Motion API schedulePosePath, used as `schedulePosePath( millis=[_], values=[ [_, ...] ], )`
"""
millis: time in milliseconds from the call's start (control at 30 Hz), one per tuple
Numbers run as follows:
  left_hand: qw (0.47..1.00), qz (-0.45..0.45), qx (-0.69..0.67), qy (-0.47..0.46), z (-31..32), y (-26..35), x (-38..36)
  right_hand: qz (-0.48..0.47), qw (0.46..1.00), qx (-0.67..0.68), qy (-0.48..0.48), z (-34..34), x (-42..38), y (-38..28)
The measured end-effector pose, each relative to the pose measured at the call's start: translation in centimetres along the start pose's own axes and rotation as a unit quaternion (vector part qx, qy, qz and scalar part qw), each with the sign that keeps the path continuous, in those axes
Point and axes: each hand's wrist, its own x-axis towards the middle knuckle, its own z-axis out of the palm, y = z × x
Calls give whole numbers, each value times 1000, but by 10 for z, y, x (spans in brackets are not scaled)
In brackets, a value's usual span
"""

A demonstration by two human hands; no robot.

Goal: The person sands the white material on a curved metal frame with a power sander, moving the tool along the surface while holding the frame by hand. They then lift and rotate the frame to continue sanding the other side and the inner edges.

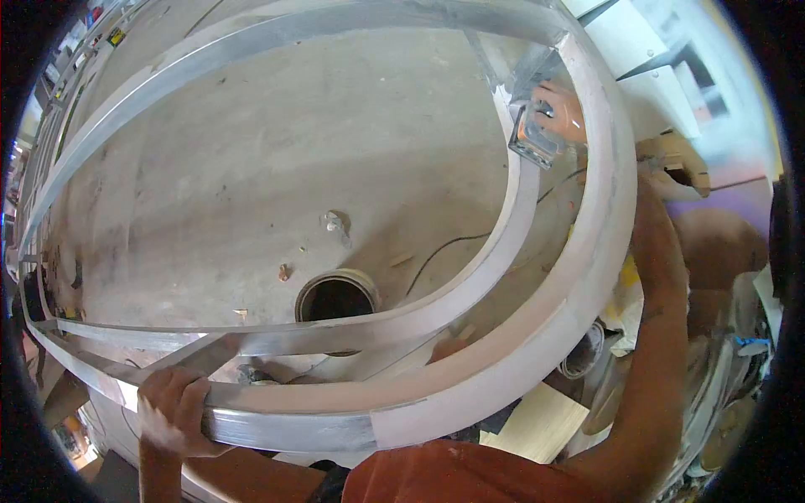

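Observation:
A curved metal frame (293, 427) spans the view, with pinkish-grey filler along its right-hand curves. At the lower left, my left hand (174, 411) is wrapped round the outer rail, close to a short crosspiece (197, 356). My right hand (560, 113) is at the upper right, between the outer and inner rails, its fingers closed round a small sanding tool (537, 138). The tool rests against the top part of the inner rail (516, 210). Part of my right hand is hidden by the tool.
On the concrete floor (251, 168) stands an open round can (337, 295), beside a crumpled scrap (334, 222). A dark cable (449, 245) runs under the frame. Another can (583, 350) and a pale board (538, 422) lie at the lower right.

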Motion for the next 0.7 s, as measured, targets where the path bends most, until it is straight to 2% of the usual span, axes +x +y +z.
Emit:
schedulePosePath(
  millis=[67, 100, 167, 200, 267, 333, 400, 467, 600, 667, 700],
  values=[
    [1000, -12, -7, -17, -3, 1, 2, 100, 994, 20, -44, -4, -8, -13],
    [999, -26, -14, -35, -4, 1, 2, 100, 994, 18, -44, -5, -13, -19],
    [1000, -24, -12, -15, -4, 5, 6, 83, 995, 46, 29, 2, -26, -26],
    [1000, -22, -10, 3, -3, 6, 7, 85, 995, 44, 30, 6, -33, -31],
    [1000, -28, -8, 1, -6, 10, 9, 79, 985, 54, 141, 17, -46, -38],
    [998, -42, -21, -33, -12, 9, 11, 113, 979, 28, 168, 27, -62, -43],
    [999, -42, -17, -7, -10, 13, 14, 141, 971, 4, 195, 19, -69, -59],
    [999, -6, 24, 34, -9, 11, 8, 310, 950, 31, 28, -7, -68, -98],
    [999, -7, -6, 36, -6, 10, 9, 311, 948, -2, 67, 5, -75, -107],
    [998, -48, -37, -11, -11, 14, 10, 231, 963, -53, 125, 4, -83, -118],
    [998, -47, -36, -9, -11, 13, 9, 232, 963, -54, 126, -1, -91, -123]
  ],
)
